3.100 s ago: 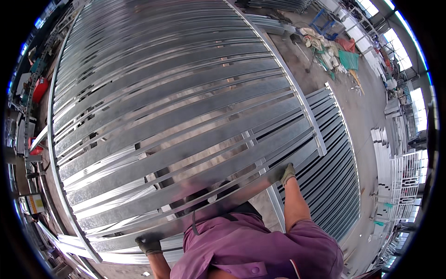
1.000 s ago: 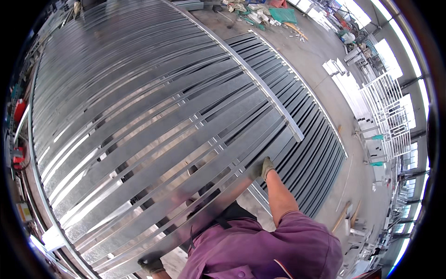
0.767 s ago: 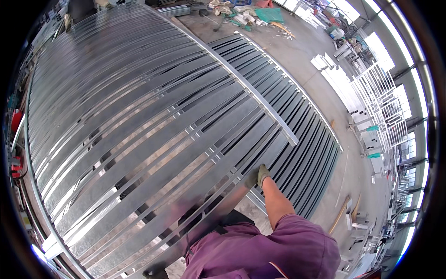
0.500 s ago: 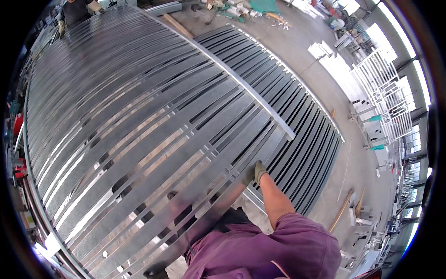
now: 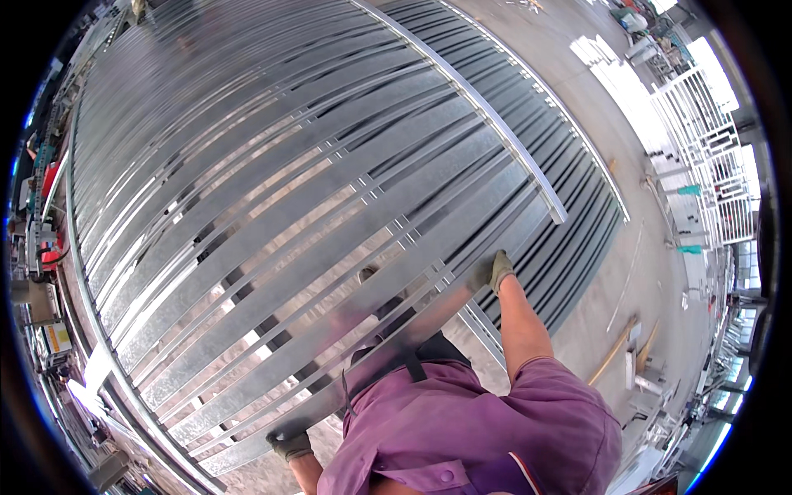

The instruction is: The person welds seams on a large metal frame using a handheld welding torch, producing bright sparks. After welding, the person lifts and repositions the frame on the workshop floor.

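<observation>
A large slatted metal panel of shiny grey flat bars spreads in front of me, its nearest bar running by my waist. My right hand, in a grey-green glove, is closed on that bar's edge near the panel's right end. At lower left my left hand, gloved alike, grips the same near bar toward its other end; its fingertips are partly hidden. A light metal rail borders the slats on the right. Beneath and beyond that rail lies a second slatted panel of darker look.
White slatted frames stand at the far right. Wooden strips and metal pieces lie on the floor to my right. A long side rail bounds the panel on the left, with machinery beyond. A co-worker's gloved hand shows at the far upper left.
My view has shifted, so the panel sits farther up and right. My left hand now shows plainly on the near bar. My right hand stays on its edge. The co-worker has mostly left the view.
</observation>
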The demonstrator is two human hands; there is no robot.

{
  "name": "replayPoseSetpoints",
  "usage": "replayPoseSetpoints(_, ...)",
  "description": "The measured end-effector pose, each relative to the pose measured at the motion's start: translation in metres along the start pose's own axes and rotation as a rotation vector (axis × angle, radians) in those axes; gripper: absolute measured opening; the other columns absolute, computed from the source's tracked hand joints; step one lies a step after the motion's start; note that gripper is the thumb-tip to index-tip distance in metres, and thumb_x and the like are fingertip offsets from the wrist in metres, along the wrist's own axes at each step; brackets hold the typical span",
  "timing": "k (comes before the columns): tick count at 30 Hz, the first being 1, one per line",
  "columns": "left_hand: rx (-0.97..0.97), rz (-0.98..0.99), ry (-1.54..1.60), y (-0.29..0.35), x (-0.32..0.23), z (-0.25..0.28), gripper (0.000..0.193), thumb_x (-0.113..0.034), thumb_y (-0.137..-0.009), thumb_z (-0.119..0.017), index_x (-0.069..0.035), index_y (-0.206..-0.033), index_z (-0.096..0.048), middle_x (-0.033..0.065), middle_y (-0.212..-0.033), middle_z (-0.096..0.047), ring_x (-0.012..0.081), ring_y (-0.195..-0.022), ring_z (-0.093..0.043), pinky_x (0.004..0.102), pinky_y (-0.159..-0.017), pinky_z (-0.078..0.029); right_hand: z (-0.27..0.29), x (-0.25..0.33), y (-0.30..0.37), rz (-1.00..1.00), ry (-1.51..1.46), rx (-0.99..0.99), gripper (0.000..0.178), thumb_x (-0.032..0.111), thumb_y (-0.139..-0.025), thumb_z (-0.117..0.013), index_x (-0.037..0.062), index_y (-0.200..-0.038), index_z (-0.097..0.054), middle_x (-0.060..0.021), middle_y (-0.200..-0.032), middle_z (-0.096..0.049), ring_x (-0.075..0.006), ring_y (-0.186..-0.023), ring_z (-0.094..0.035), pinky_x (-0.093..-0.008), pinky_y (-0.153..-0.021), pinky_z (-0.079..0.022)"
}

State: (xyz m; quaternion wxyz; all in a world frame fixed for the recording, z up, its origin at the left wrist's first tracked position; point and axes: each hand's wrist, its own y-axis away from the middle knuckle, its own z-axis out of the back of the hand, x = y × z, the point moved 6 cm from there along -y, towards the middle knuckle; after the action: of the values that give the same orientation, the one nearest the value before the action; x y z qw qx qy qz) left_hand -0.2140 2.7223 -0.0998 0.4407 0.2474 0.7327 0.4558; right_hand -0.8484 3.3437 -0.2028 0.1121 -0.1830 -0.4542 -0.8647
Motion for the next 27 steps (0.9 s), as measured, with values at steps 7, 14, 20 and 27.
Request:
replayPoseSetpoints(7,0.083,0.046,-0.066,0.019,0.008,0.084,0.052,-0.056,-0.092,-0.055,-0.01,-0.112,-0.067,0.0145,-0.115,-0.07,0.037,-0.113,-0.062,0.0569,-0.105,-0.046,0.085,-0.058,0.013,0.039,-0.262,0.066,0.067,0.058,-0.105,-0.043,0.0045,-0.142,-0.057,-0.0148,-0.141,-0.063,-0.0324,-0.127,-0.059,-0.0438,-0.113,-0.041)
replayPoseSetpoints(14,0.044,0.023,-0.067,0.035,0.048,0.184,0.051,-0.054,-0.088,-0.054,-0.009,-0.108,-0.069,0.0153,-0.113,-0.071,0.037,-0.108,-0.064,0.0572,-0.103,-0.048,0.144,-0.114,-0.022,0.074,-0.062,0.069,0.07,0.061,-0.104,-0.042,0.0075,-0.148,-0.053,-0.013,-0.149,-0.058,-0.0281,-0.134,-0.057,-0.0391,-0.114,-0.04)
replayPoseSetpoints(20,0.058,0.071,-0.03,-0.006,0.143,0.261,0.056,-0.054,-0.083,-0.061,-0.011,-0.118,-0.068,0.0151,-0.121,-0.07,0.0376,-0.112,-0.063,0.0546,-0.101,-0.048,0.175,-0.164,-0.138,0.079,0.118,0.065,0.078,0.062,-0.101,-0.039,0.0039,-0.152,-0.049,-0.0195,-0.159,-0.048,-0.0391,-0.144,-0.048,-0.0455,-0.115,-0.04)
replayPoseSetpoints(27,0.046,0.058,-0.013,0.031,0.219,0.331,0.042,-0.051,-0.088,-0.055,-0.012,-0.098,-0.068,0.0122,-0.105,-0.07,0.033,-0.103,-0.063,0.0518,-0.098,-0.049,0.236,-0.227,-0.226,0.203,0.144,0.085,0.077,0.061,-0.101,-0.041,0.0019,-0.149,-0.052,-0.0209,-0.154,-0.053,-0.0376,-0.14,-0.052,-0.0429,-0.113,-0.043)
